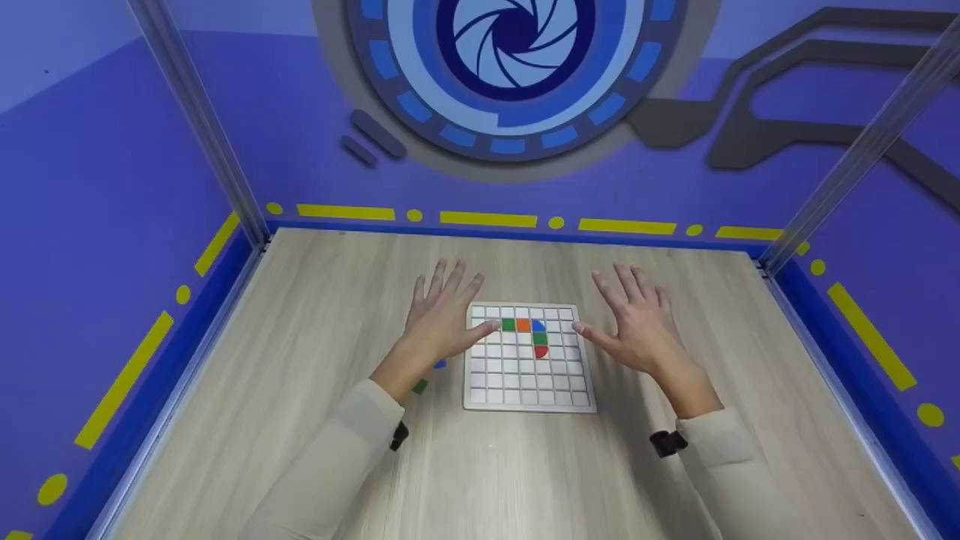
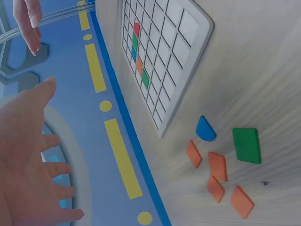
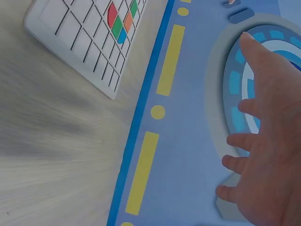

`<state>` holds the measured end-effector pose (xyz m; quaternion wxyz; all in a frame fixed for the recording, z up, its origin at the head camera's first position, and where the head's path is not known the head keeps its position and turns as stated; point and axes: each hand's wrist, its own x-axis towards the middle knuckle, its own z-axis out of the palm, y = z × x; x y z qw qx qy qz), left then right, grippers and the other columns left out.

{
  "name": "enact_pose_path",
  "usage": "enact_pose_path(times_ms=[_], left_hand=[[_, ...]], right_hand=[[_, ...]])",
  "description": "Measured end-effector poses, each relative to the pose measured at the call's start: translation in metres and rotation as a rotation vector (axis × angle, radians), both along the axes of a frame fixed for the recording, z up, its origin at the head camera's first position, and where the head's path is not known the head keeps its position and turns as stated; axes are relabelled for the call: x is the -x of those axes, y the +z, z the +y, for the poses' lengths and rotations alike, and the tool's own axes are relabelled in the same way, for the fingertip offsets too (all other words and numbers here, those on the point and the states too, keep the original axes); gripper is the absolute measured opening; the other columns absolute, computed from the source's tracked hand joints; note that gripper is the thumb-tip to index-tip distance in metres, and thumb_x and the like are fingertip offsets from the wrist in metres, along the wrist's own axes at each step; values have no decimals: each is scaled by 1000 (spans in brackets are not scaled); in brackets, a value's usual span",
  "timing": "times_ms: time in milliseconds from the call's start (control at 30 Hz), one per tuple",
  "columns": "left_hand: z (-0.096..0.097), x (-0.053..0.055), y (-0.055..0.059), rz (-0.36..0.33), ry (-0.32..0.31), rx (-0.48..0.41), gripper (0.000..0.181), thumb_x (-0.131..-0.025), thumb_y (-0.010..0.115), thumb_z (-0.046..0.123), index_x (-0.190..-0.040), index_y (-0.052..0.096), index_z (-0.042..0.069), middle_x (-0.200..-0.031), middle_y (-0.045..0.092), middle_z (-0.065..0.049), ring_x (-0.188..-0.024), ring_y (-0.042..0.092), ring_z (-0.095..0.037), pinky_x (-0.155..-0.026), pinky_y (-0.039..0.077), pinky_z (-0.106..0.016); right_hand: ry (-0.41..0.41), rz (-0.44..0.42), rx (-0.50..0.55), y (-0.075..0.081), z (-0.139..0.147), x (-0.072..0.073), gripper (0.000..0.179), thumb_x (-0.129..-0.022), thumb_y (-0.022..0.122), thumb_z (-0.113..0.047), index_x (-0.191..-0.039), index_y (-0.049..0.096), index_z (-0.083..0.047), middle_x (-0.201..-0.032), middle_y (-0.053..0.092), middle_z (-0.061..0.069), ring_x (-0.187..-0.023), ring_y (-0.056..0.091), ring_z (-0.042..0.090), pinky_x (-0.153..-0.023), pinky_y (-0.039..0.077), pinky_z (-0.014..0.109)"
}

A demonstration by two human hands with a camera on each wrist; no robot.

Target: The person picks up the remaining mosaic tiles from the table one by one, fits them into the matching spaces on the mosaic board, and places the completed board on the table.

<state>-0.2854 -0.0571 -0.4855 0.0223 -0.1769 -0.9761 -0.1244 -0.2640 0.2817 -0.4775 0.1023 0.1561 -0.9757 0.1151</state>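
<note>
A white grid board lies on the table between my hands. On it several coloured tiles form a bent row: a green tile, an orange tile, a rounded blue tile, another green tile and a rounded red tile. My left hand is raised at the board's left side, fingers spread, thumb overlapping the left edge in the head view. On the other side my right hand is likewise spread, its thumb near the right edge. Both hands hold nothing.
Loose tiles lie left of the board: a blue rounded one, a green square and several orange ones, partly hidden under the left arm in the head view. Blue panels with metal posts border the wooden table.
</note>
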Motion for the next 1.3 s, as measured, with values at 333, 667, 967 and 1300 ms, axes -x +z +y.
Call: enact_pose_path(times_ms=[333,667,967,1300], left_hand=[[-39,-6,-36,-21,41,-203,67,-99,71,53,-154,54,18,-157,48,-9,-146,40,-31,-119,36,-51],[-62,-24,-77,-90,0,-259,47,-93,84,32,-131,68,9,-120,62,-8,-104,54,-25,-87,50,-44],[-63,-26,-92,-61,49,-249,33,-94,83,25,-120,73,6,-115,61,-6,-105,56,-27,-90,52,-45],[-61,-13,-91,-87,91,-347,33,-95,82,22,-121,72,5,-109,62,-6,-101,57,-25,-88,53,-42]], right_hand=[[-4,-173,380,-55,2,-6,88,-97,72,-55,-167,34,-20,-173,24,16,-158,21,43,-119,23,71],[-11,-324,323,-107,-11,-12,102,-87,72,-70,-167,33,-20,-174,21,17,-158,21,44,-120,23,69],[-7,-352,232,-118,-9,-14,110,-82,74,-74,-167,33,-18,-176,15,16,-161,11,39,-124,20,64],[0,-365,207,-122,-6,-18,110,-83,73,-74,-167,34,-16,-176,14,14,-162,5,39,-125,12,65]])
